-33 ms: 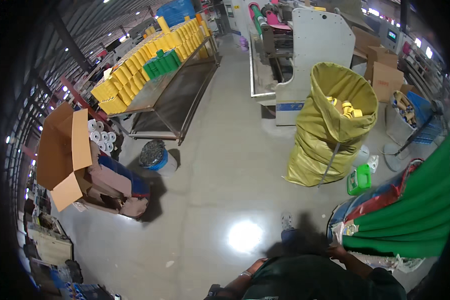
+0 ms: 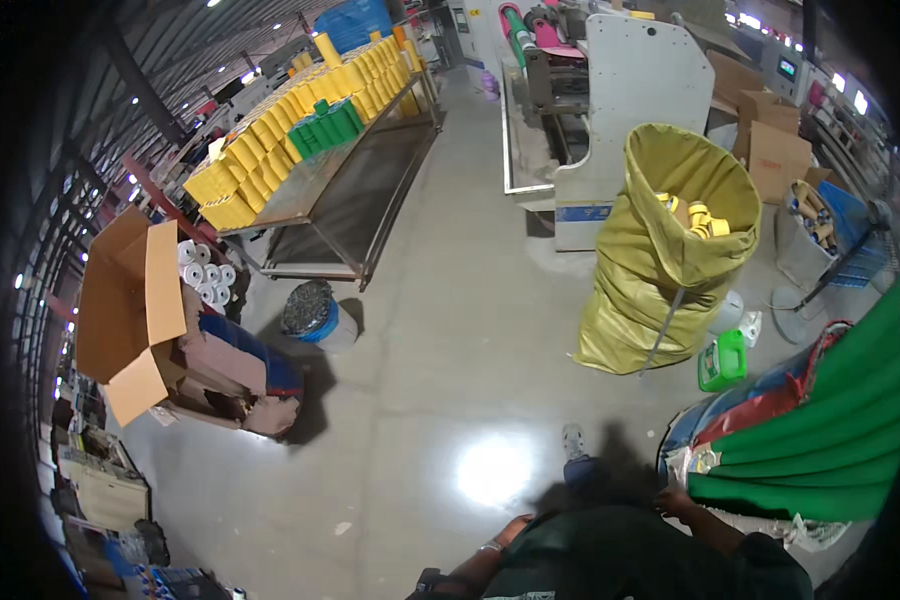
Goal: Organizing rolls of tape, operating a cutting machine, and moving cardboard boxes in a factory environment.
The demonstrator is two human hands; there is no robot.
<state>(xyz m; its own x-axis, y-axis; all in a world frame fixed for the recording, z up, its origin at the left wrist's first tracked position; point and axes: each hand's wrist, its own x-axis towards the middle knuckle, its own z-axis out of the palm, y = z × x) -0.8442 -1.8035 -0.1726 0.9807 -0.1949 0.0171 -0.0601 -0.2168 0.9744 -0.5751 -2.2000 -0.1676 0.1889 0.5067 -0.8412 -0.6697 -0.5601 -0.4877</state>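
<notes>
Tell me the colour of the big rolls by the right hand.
Green rolls, beside the right hand; seen in the head view.

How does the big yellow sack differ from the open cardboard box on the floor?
The yellow sack stands upright, soft and creased, beside the white machine; the cardboard box is stiff and tipped on a heap of flattened cartons. The sack holds yellow spools; what the box holds cannot be seen. Both are open and rest on the grey floor.

Bright overhead lamps far left; white glare on the concrete floor [image 2: 493, 468] near; dark, bent fisheye rim
</notes>
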